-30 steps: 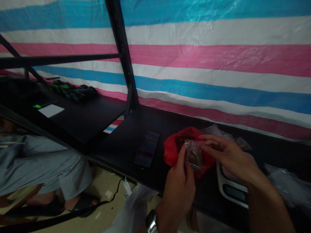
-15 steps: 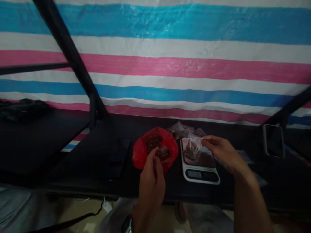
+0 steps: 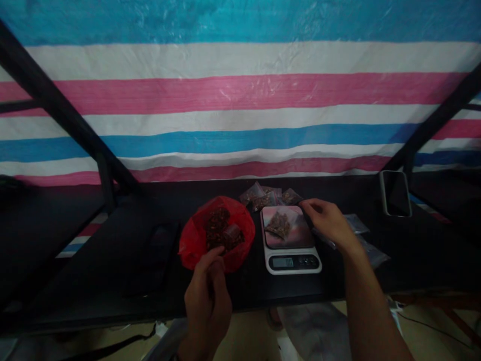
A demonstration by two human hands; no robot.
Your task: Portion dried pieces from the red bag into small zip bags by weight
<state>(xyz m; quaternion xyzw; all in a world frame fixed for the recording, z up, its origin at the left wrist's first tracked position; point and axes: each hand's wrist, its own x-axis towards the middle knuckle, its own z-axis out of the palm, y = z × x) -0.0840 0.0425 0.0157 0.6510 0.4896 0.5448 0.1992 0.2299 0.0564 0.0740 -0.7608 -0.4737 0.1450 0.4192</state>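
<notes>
A small clear zip bag of brown dried bits (image 3: 278, 225) lies on the metal plate of a white kitchen scale (image 3: 294, 271), whose display seems to read 0.0. Close by the plate's back right corner is my right hand (image 3: 326, 219), fingers loosely bent and off the bag. My left hand (image 3: 208, 296) reaches over the near rim of an open red plastic bag (image 3: 238, 215). Its fingers are curled with a gap between thumb and forefinger, and I see nothing held there. Inside the red bag are dark brown bits (image 3: 216, 228) and a small clear packet (image 3: 232, 232).
Several filled zip bags (image 3: 265, 197) lie behind the scale. Flat clear bags (image 3: 370, 250) rest on the black table to its right. A phone (image 3: 396, 194) stands farther right. Slanted dark bars (image 3: 67, 115) flank the table, before a striped sheet (image 3: 240, 90).
The small bag has gone from my right fingers onto the scale plate, and that hand has drawn off it. My left hand has pulled back toward the red bag's near rim. The view has shifted right.
</notes>
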